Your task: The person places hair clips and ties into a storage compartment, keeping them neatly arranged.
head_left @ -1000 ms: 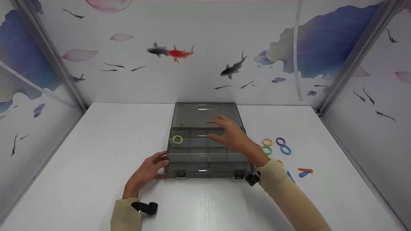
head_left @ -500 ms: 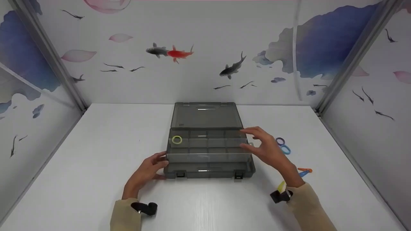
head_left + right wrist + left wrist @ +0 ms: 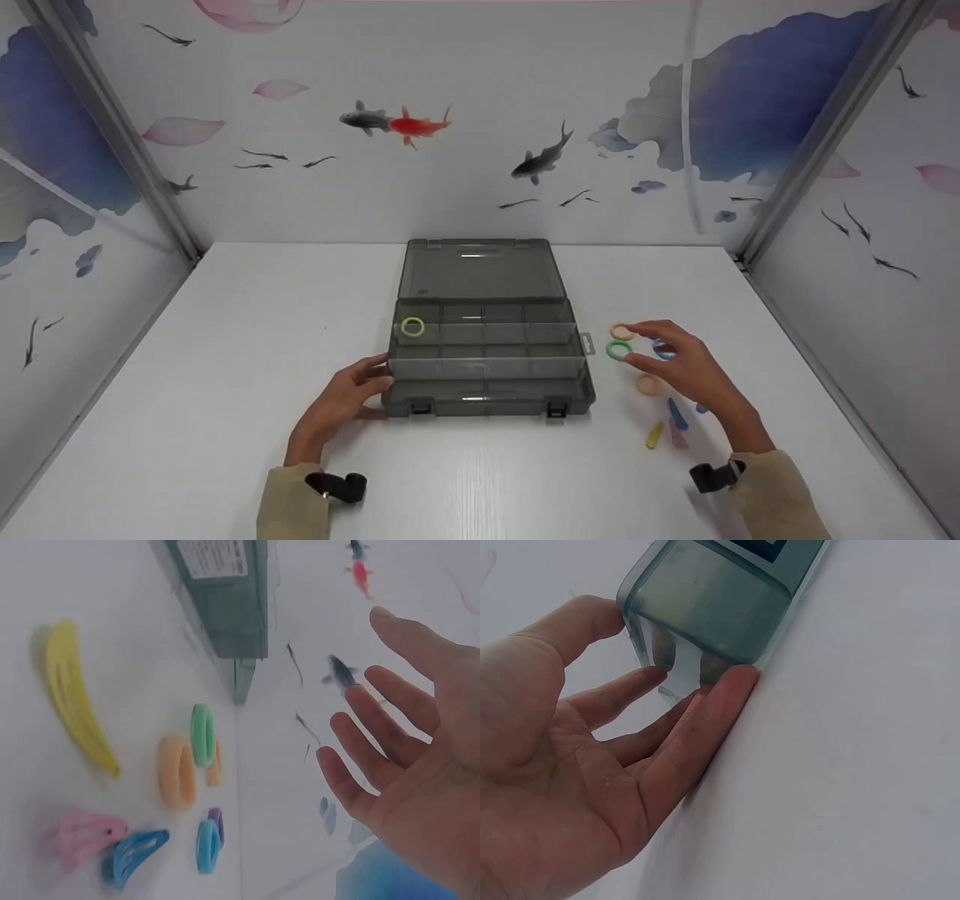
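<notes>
My left hand [image 3: 346, 397] touches the left side of a grey see-through compartment box [image 3: 480, 409] that lies with its lid open. In the left wrist view its fingertips rest along the box's end wall. A yellow hair tie [image 3: 403, 328] lies in the back left compartment. My right hand [image 3: 694, 367] hovers right of the box with thumb and fingers apart, nothing between them. Its fingertips overlap an orange hair tie and come near a green hair tie [image 3: 198, 735]. A peach hair tie [image 3: 167, 772] and a blue hair tie [image 3: 202, 847] lie close by.
Hair clips lie nearer the front right: a yellow clip [image 3: 71, 690], a pink clip [image 3: 79, 836] and a blue clip [image 3: 135, 855]. The open lid [image 3: 480, 274] lies back toward the rear wall [image 3: 450, 195]. A hanging tab [image 3: 589, 344] sticks out from the box's right side.
My right hand has moved from above the box, rightward and toward me, to over the hair ties. The left hand stays at the box's side.
</notes>
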Demonstrator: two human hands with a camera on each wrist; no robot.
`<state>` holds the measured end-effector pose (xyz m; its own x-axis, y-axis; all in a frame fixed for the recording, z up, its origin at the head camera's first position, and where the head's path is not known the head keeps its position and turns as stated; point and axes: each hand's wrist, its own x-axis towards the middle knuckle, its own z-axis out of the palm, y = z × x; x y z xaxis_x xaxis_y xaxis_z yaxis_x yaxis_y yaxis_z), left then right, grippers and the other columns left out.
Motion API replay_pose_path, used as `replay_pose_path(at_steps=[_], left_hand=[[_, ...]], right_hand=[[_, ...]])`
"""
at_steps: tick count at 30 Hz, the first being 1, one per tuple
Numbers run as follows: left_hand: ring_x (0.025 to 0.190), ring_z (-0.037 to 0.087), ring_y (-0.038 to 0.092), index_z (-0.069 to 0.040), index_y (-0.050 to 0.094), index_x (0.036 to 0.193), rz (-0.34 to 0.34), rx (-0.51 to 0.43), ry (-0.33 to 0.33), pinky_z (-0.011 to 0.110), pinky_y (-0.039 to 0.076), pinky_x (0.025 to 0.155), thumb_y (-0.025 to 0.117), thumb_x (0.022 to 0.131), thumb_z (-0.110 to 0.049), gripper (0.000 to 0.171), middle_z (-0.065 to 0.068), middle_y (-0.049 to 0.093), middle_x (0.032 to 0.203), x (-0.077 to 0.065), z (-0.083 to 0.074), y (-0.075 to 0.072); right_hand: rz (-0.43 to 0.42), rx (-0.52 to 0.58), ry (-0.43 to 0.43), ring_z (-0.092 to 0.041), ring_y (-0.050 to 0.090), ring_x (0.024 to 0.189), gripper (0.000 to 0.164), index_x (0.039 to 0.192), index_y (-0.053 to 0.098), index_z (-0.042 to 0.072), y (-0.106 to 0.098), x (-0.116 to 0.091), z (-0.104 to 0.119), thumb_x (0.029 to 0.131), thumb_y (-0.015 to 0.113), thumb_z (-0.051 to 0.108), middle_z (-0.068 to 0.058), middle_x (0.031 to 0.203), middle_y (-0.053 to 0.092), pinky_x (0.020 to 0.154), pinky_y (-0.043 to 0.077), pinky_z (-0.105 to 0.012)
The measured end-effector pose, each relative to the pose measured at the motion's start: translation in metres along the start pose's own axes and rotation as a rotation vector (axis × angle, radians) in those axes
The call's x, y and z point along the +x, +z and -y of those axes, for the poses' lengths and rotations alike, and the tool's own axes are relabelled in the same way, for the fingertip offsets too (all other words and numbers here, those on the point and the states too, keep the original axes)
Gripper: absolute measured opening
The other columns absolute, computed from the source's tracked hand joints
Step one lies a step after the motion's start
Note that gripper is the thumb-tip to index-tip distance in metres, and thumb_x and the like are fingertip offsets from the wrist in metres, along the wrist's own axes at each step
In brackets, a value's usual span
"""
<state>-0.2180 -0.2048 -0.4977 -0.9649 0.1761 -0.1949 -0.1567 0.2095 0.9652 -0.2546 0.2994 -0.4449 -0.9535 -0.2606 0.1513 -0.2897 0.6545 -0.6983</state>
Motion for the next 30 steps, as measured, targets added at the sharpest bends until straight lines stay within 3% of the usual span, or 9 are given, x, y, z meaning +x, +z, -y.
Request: replay_pose_path(at_steps=[3, 12, 21, 30], left_hand=[[0.137, 0.041, 0.047, -0.007, 0.036, 0.155, -0.006, -0.001, -0.003, 0.047, 0.060, 0.089, 0.060, 0.100, -0.020, 0.061, 0.025, 0.041, 0.154, 0.000, 0.000, 0.000], [0.137, 0.042, 0.048, -0.007, 0.037, 0.154, -0.016, -0.004, -0.011, 0.047, 0.060, 0.090, 0.063, 0.099, -0.020, 0.062, 0.025, 0.042, 0.154, 0.002, 0.002, 0.001], [0.136, 0.040, 0.049, -0.008, 0.039, 0.154, -0.026, -0.023, -0.012, 0.045, 0.061, 0.088, 0.064, 0.098, -0.020, 0.062, 0.024, 0.044, 0.152, 0.002, 0.001, 0.002], [0.137, 0.041, 0.047, -0.008, 0.038, 0.154, -0.026, -0.027, -0.012, 0.046, 0.060, 0.089, 0.063, 0.099, -0.020, 0.062, 0.024, 0.043, 0.153, 0.001, 0.001, 0.002]], right_hand=[[0.019, -0.016, 0.028, -0.040, 0.054, 0.128, 0.059, 0.142, 0.056, 0.011, -0.004, -0.004, -0.013, 0.092, 0.072, 0.038, -0.016, 0.142, 0.055, 0.105, 0.048, -0.058], [0.127, -0.045, 0.114, -0.042, 0.049, 0.129, 0.062, 0.139, 0.056, 0.003, -0.009, -0.011, -0.038, 0.090, 0.074, 0.037, -0.023, 0.140, 0.054, 0.106, 0.046, -0.060], [0.196, -0.154, 0.274, -0.042, 0.052, 0.122, 0.067, 0.136, 0.060, 0.004, -0.004, -0.012, -0.044, 0.083, 0.080, 0.039, -0.026, 0.135, 0.055, 0.101, 0.049, -0.060], [0.192, -0.190, 0.279, -0.044, 0.051, 0.121, 0.053, 0.123, 0.068, 0.005, 0.000, -0.009, -0.042, 0.080, 0.084, 0.030, -0.026, 0.131, 0.054, 0.101, 0.048, -0.060]])
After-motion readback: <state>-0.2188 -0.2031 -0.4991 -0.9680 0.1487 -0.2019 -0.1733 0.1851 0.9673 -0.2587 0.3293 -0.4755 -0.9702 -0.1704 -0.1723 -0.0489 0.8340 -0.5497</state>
